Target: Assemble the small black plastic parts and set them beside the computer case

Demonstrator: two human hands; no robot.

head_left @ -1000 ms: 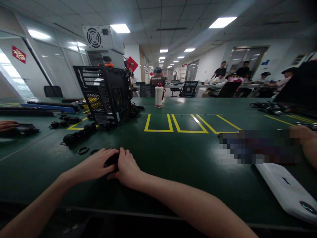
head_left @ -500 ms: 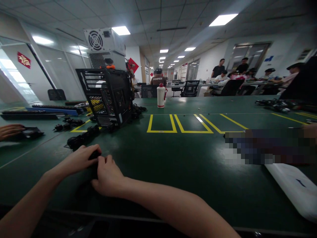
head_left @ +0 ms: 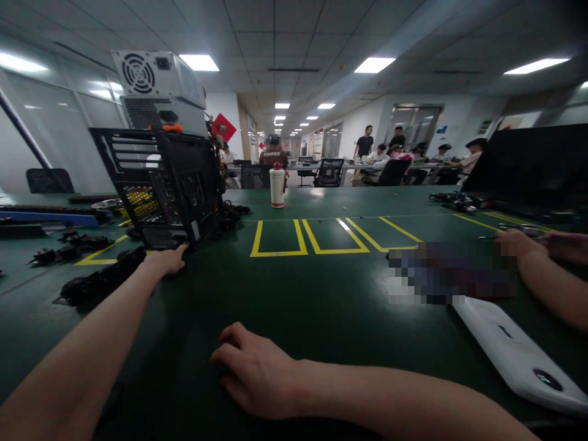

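Note:
My left hand (head_left: 166, 261) reaches forward to the right end of a row of black cable bundles (head_left: 103, 275), just below the front of a black computer case (head_left: 188, 190). Its fingers are bent together and point down; what they hold, if anything, is hidden. Lower and to the right, my right hand (head_left: 257, 370) hovers over or rests on the green table (head_left: 294, 294). The fingers are loosely curled and apart, with nothing between them.
Metal power supplies (head_left: 158, 86) sit stacked on the case. A white bottle (head_left: 277, 187) stands behind yellow tape outlines (head_left: 280, 253). At right lie a white device (head_left: 514, 349) and a blurred patch, beside another person's hand (head_left: 523, 245). A black monitor (head_left: 533, 165) stands behind.
My hands were together around a small black item. They have parted: the left moved forward towards the case, the right drew back to the right. The view turned right.

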